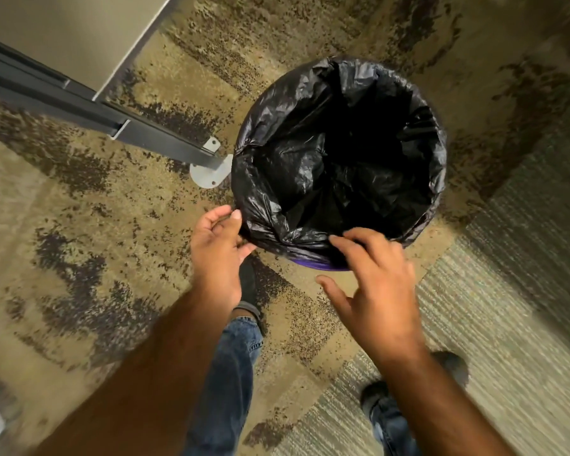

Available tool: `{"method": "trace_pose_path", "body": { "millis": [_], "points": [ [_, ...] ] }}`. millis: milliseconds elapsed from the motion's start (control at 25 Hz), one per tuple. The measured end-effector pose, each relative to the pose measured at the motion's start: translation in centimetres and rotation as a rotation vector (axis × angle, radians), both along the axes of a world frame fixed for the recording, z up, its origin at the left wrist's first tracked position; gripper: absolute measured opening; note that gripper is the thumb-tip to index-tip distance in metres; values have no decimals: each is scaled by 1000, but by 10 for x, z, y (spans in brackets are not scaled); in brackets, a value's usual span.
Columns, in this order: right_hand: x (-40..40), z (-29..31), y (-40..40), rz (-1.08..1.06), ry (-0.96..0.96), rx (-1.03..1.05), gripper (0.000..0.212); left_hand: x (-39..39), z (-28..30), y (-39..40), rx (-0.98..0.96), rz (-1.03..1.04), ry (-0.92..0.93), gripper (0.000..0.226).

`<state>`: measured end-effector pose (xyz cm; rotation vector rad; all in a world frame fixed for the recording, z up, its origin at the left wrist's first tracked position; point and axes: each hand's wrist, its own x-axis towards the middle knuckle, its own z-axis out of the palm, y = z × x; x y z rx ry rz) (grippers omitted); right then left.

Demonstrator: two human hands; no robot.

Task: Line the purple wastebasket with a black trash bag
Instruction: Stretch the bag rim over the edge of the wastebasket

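Observation:
A black trash bag (297, 166) lines the round wastebasket and is folded out over its rim all the way round. Only a thin sliver of the purple wastebasket (320, 265) shows under the bag at the near edge. My left hand (216, 248) is at the bag's near-left edge, thumb and fingers curled against the folded plastic. My right hand (375, 284) hovers at the near rim with fingers spread, its fingertips touching the bag's fold and holding nothing.
The basket stands on mottled brown carpet. A dark metal desk leg (152, 139) with a round foot plate (209, 174) sits just left of it, under a beige panel (63, 37). My jeans and dark shoes (249, 284) are below the hands.

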<state>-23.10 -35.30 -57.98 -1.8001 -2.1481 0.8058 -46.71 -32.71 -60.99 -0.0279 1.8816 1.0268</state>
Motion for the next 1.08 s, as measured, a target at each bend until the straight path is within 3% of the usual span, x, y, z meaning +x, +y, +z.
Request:
{"method": "trace_pose_path", "body": {
  "millis": [80,280,520,840,920,1080],
  "points": [
    [-11,-9,0,110,-67,2,46,2,-2,-2,14,-7,28,10],
    [-3,-26,-3,113,-42,191,9,11,-7,-6,19,1,-26,36],
    [-1,-27,-17,97,-133,252,21,22,-19,-10,-22,-12,-34,37],
    [8,-17,-28,70,-98,185,14,32,-43,15,-138,-99,-12,48],
    [22,-9,-26,-128,33,130,16,27,-37,10,-151,-126,-15,43],
    [59,-5,26,-876,267,67,18,14,-5,6,-4,-32,206,26]
  ]
}}
